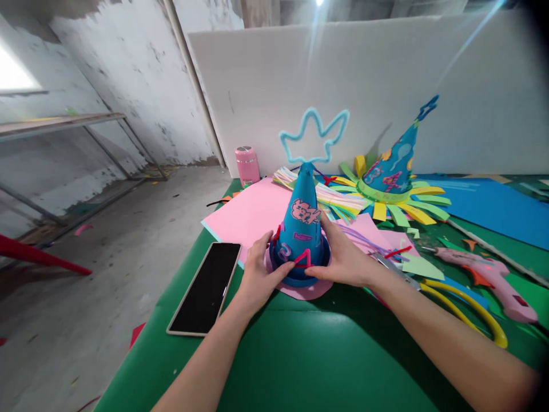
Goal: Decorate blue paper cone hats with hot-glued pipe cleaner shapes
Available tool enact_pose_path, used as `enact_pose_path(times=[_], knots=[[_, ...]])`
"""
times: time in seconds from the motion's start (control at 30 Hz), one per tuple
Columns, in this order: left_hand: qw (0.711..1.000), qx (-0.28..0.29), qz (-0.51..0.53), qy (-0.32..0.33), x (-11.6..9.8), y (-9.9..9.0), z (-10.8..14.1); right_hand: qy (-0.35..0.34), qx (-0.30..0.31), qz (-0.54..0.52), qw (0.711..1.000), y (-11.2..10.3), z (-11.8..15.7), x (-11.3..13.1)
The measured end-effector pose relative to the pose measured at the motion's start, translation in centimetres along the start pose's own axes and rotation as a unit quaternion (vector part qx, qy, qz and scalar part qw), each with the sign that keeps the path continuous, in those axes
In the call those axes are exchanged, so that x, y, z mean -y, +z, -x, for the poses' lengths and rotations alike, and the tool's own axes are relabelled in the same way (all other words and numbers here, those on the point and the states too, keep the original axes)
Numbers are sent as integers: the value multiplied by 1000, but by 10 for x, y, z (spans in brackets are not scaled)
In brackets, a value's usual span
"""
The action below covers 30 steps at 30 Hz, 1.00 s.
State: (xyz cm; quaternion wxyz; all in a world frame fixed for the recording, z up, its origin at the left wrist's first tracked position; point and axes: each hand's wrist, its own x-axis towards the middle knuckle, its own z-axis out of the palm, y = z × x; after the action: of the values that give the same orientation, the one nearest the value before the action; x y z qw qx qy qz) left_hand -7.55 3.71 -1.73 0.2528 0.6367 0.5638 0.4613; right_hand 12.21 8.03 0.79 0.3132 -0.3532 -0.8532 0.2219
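Note:
A blue paper cone hat [306, 197] stands upright on the green table before me, with a pink bear cutout and small shapes on its side. A light-blue pipe-cleaner crown outline [315, 134] rises from its tip. My left hand [261, 269] curves round the hat's lower left side, thumb at the front. From the right, my right hand [341, 254] wraps the cone, its thumb also at the front. Both thumbs press by a red-pink pipe-cleaner piece [303, 259] low on the cone. Beneath the hat's blue brim lies a pink paper edge [309, 292].
Left of the hat lies a phone [206, 289]. Scissors [463, 306] with yellow handles and a pink glue gun [489, 274] lie to the right. Behind are pink paper [253, 212], paper strips [338, 197], another decorated cone hat [392, 163] and a pink bottle [247, 166].

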Motion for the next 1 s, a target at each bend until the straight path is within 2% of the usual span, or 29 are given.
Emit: enact_pose_path(times=[0.43, 0.7, 1.0], knots=[[1000, -6, 2, -12, 2, 1, 1, 0, -26, 36, 999, 3, -1, 3], [1000, -11, -29, -1, -2, 2, 3, -8, 7, -16, 1000, -2, -1, -6], [996, -35, -77, 3, -10, 20, 8, -22, -12, -15, 1000, -3, -2, -8]])
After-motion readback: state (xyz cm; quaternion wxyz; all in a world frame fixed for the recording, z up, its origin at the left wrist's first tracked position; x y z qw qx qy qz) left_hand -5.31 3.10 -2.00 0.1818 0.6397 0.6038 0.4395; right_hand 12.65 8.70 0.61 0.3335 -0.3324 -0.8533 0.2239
